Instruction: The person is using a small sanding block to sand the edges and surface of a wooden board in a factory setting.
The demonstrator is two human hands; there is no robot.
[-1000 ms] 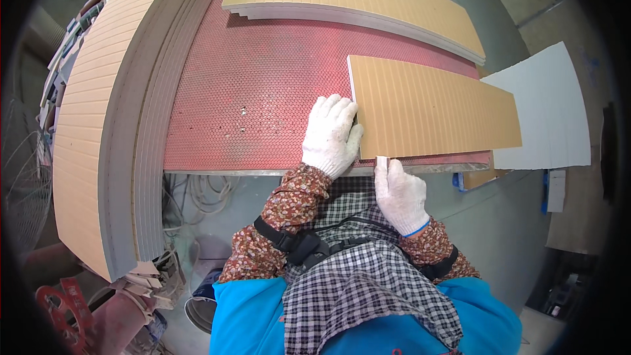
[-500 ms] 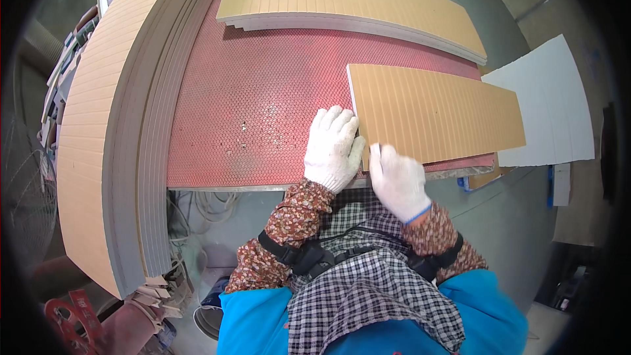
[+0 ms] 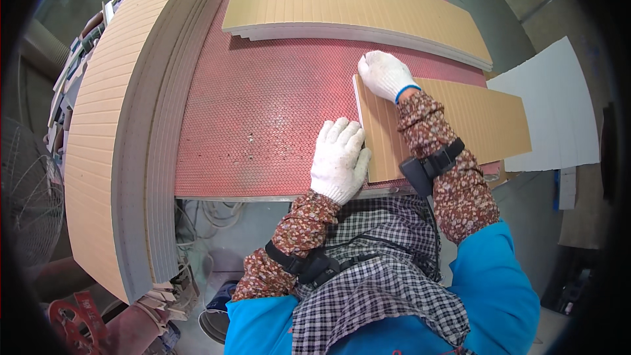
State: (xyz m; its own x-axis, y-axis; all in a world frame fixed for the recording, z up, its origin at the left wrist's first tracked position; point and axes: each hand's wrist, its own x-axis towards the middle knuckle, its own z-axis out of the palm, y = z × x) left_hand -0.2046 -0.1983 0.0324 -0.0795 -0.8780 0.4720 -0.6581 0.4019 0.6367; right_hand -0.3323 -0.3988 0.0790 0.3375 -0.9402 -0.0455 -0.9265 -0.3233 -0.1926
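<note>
My left hand [image 3: 338,161], in a white knit glove, lies flat with its fingers stretched out. It rests on the red textured mat [image 3: 263,105], against the left end of a tan grooved board [image 3: 490,118] with a white edge. At the far left corner of that board is my right hand [image 3: 386,77], also gloved, its fingers curled closed. Whatever it may hold is hidden by the glove. My right forearm crosses above the board and covers part of it.
Behind lies a stack of similar tan boards [image 3: 361,3]. A taller stack of long grooved boards [image 3: 108,125] stands along the left side. A white sheet [image 3: 552,108] sticks out at the right, beyond the table. A wire fan guard [image 3: 33,190] is at the far left.
My right hand has moved away from me along the board's left end, from the near corner to the far corner. My left hand stays flat beside that end.
</note>
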